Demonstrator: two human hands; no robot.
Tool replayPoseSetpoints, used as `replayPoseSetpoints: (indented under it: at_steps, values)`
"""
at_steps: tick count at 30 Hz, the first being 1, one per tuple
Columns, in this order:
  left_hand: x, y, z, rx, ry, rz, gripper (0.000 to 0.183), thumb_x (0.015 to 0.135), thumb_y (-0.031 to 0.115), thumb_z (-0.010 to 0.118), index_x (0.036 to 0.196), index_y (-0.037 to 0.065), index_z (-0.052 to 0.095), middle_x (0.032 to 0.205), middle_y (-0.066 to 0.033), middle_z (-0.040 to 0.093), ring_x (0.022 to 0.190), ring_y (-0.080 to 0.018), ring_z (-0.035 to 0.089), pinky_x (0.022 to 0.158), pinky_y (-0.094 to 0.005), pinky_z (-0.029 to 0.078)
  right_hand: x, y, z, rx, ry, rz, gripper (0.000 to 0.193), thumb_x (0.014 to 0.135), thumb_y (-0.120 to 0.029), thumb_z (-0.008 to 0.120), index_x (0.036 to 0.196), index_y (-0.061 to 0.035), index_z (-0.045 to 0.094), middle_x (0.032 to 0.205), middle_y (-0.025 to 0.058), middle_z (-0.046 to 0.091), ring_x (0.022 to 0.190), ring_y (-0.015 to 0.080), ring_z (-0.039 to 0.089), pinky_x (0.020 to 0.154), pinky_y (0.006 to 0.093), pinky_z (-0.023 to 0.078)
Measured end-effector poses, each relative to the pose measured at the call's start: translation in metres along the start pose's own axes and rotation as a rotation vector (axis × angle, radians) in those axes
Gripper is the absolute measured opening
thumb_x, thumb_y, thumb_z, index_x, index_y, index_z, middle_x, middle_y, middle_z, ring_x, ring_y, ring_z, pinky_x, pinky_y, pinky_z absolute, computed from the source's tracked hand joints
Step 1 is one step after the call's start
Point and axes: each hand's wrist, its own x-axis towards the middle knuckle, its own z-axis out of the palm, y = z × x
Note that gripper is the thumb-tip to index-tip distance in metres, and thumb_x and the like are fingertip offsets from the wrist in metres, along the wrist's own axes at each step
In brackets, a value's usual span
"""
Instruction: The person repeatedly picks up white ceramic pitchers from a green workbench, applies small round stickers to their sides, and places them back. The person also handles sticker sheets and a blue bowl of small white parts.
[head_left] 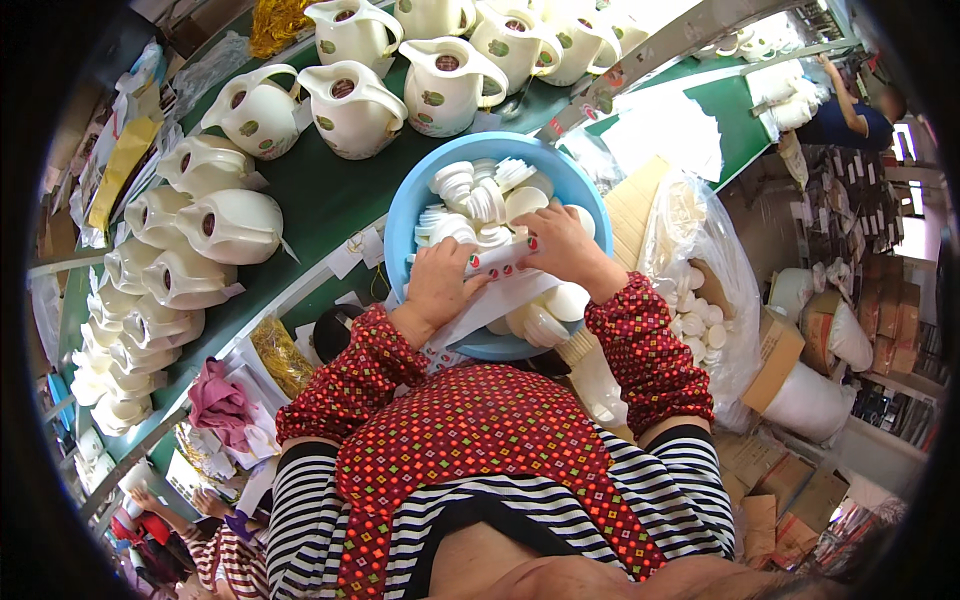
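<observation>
In front of me stands a round light-blue basin (402,205) heaped with white plastic lids (478,192). Over its middle I hold a white sheet of small round red-and-green stickers (492,262), bent across and with a loose end hanging toward me. My left hand (438,285) grips the sheet's left side, thumb toward the middle. The fingers of my right hand (563,243) are closed at the right end, beside a sticker. Whether a single sticker or a lid is also under those fingers, I cannot tell.
Cream pitchers (352,108) stand in rows on the green-topped workbench (300,190) beyond and left. To the right, a clear plastic bag (715,270) holds more white round parts. Cardboard boxes (780,470) lie at the lower right. Other people work at far right and lower left.
</observation>
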Motion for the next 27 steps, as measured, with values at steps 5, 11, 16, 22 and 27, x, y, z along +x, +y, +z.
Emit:
replayPoseSetpoints:
  at_steps: [5,11,16,22,27]
  values:
    - [-0.023,0.0,-0.031,-0.382,-0.067,-0.109,0.03,0.087,0.022,0.079,0.11,0.003,0.073,0.092,-0.0165,0.069,0.079,-0.031,0.068,0.073,-0.0403,0.054,-0.022,-0.022,-0.023,0.267,0.048,-0.098,0.023,0.08,-0.016,0.08,0.102,-0.0115,0.077,0.09,0.0066,0.072,0.097,0.0269,0.065,0.097,0.0415,0.042]
    - [-0.066,0.038,-0.112,-0.808,-0.242,-0.387,0.019,0.096,0.016,0.076,0.107,0.001,0.073,0.084,-0.002,0.074,0.067,-0.0038,0.064,0.061,-0.0204,0.05,-0.048,-0.081,-0.059,0.372,0.243,-0.342,0.024,0.077,-0.004,0.083,0.1,-0.0079,0.081,0.083,0.0055,0.07,0.082,0.024,0.064,0.083,0.0368,0.049]
    - [-0.112,0.045,-0.135,-1.026,-0.171,-0.394,0.014,0.098,0.014,0.073,0.105,0.002,0.073,0.082,0.003,0.071,0.066,0.0002,0.06,0.061,-0.0166,0.048,-0.06,-0.122,-0.068,0.292,0.444,-0.581,0.023,0.075,-0.007,0.085,0.098,-0.0099,0.081,0.109,0.0066,0.074,0.102,0.0287,0.065,0.09,0.0389,0.052]
    - [-0.151,0.071,-0.143,-0.822,0.098,-0.343,0.02,0.094,0.008,0.072,0.111,-0.001,0.07,0.088,0.0016,0.07,0.073,-0.001,0.06,0.064,-0.0205,0.049,-0.078,-0.178,-0.091,0.456,0.421,-0.703,0.031,0.075,-0.004,0.085,0.105,-0.0101,0.08,0.12,0.0103,0.071,0.107,0.0305,0.065,0.091,0.0419,0.053]
    - [-0.178,0.105,-0.155,-0.84,0.23,-0.247,0.026,0.089,0.002,0.072,0.115,-0.002,0.069,0.082,-0.0022,0.068,0.07,-0.0051,0.061,0.062,-0.0237,0.051,-0.075,-0.222,-0.077,0.337,0.279,-0.822,0.063,0.082,-0.002,0.077,0.142,-0.0096,0.06,0.115,0.0103,0.069,0.103,0.0316,0.065,0.099,0.0476,0.047]
